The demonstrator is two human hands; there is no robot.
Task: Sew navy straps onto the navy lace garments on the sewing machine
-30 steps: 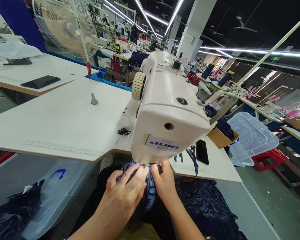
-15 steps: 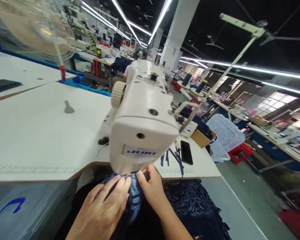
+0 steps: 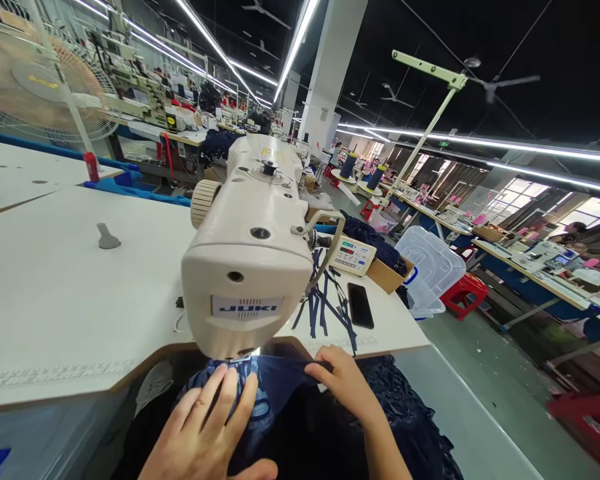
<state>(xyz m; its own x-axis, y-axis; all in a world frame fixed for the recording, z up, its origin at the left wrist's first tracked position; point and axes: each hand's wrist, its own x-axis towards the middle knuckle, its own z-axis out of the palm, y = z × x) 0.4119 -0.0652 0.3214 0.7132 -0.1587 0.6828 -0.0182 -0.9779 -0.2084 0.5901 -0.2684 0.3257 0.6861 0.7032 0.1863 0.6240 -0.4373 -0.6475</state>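
A white JUKI sewing machine [image 3: 247, 267] stands in front of me, its needle area hidden behind the head. Dark blue fabric [image 3: 283, 377] runs out from under the head towards me. On its patterned part, my left hand [image 3: 205, 413] lies flat with the fingers spread. My right hand [image 3: 343, 380] pinches the fabric's right edge between thumb and fingers and holds it stretched out to the side. Below the table's edge on the right hangs a pile of ruffled navy fabric [image 3: 405, 413].
Dark fabric strips [image 3: 323, 310] and a black phone [image 3: 361, 307] lie right of the machine. Behind them are a control box [image 3: 354, 257] and a cardboard box [image 3: 387, 273]. A grey metal piece [image 3: 108, 237] lies on the white tabletop [image 3: 80, 300]. A clear plastic bin [image 3: 427, 267] stands beyond.
My right hand has moved right, away from the machine head, drawing the fabric edge out with it. My left hand's fingers have spread on the fabric. The camera view has shifted.
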